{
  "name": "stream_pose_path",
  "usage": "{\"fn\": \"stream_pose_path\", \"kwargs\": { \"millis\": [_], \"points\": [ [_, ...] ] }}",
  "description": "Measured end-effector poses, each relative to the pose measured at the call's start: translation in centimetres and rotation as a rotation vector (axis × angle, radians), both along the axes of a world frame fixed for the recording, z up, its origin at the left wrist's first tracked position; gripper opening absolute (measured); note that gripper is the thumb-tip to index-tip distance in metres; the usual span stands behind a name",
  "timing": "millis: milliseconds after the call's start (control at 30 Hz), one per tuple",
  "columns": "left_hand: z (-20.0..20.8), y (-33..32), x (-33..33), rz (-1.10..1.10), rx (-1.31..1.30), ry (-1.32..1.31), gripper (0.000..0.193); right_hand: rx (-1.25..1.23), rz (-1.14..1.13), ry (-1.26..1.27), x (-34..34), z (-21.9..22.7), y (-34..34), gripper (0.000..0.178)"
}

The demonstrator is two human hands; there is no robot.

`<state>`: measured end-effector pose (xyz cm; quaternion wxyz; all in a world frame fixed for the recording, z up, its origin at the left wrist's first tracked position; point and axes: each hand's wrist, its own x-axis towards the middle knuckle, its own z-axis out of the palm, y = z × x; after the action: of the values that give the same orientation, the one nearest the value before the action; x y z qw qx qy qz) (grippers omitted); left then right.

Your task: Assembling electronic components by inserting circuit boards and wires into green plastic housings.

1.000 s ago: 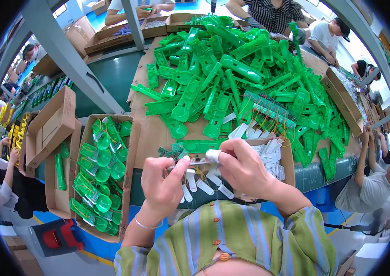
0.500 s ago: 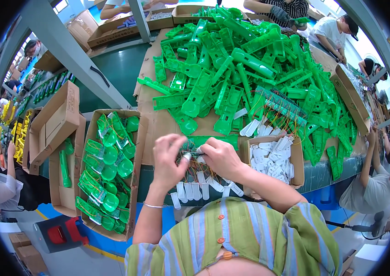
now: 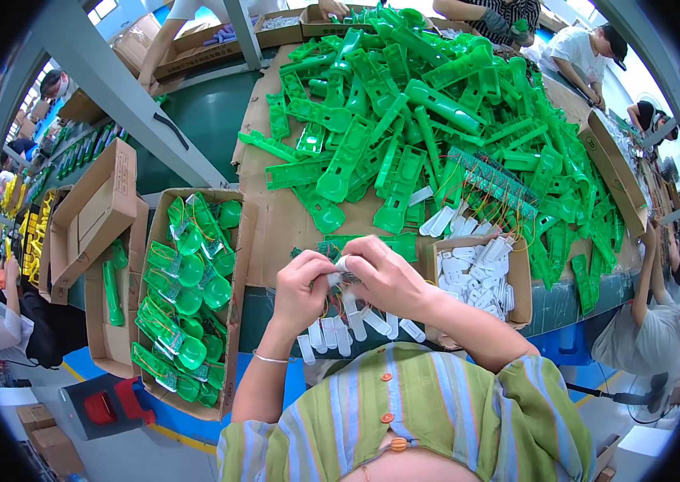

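My left hand (image 3: 300, 291) and my right hand (image 3: 390, 279) meet over the table's near edge, fingers pinched close together. The small part between their fingertips is mostly covered, so I cannot make out what it is. White wrapping shows at the fingertips. Thin wires hang below the hands, and several white plastic pieces (image 3: 329, 332) dangle in a row along the table edge. Just beyond the hands lie green plastic parts (image 3: 394, 243). To the right of my right hand is a cardboard box of small white pieces (image 3: 475, 277).
A large heap of green plastic shells (image 3: 404, 120) covers the far side. Wired circuit boards (image 3: 491, 186) rest on its near right slope. On the left stands a carton (image 3: 237, 321) of green shells with boards, beside another box (image 3: 93, 217). A grey post (image 3: 119, 96) rises at left; co-workers sit around.
Both hands have closed in toward each other; the left fingers, spread and raised before, are now pinched. At the back, a co-worker's arm has reached down toward the table at left.
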<state>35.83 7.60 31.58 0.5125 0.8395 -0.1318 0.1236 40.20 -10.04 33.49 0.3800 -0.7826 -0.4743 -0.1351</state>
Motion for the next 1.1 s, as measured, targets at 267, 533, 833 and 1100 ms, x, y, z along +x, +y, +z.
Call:
{"fn": "stream_pose_path", "kwargs": {
  "millis": [267, 533, 833, 1100],
  "points": [
    [-0.1, 0.1, -1.2, 0.095, -0.013, -0.186, 0.020, -0.170, -0.198, 0.015, -0.7, 0.4, -4.0, 0.020],
    [1.5, -1.5, -2.1, 0.060, 0.082, -0.109, 0.042, -0.129, -0.192, -0.065, -1.0, 0.2, -3.6, 0.022],
    [0.1, -0.8, -2.3, 0.130, 0.302, -0.306, 0.026, -0.050, -0.221, -0.019, -2.1, -0.5, -2.4, 0.012],
    [-0.6, -0.8, -1.8, 0.177, 0.153, -0.094, 0.020, -0.023, -0.244, 0.238, -2.0, -1.8, -1.8, 0.010]
  ]
}}
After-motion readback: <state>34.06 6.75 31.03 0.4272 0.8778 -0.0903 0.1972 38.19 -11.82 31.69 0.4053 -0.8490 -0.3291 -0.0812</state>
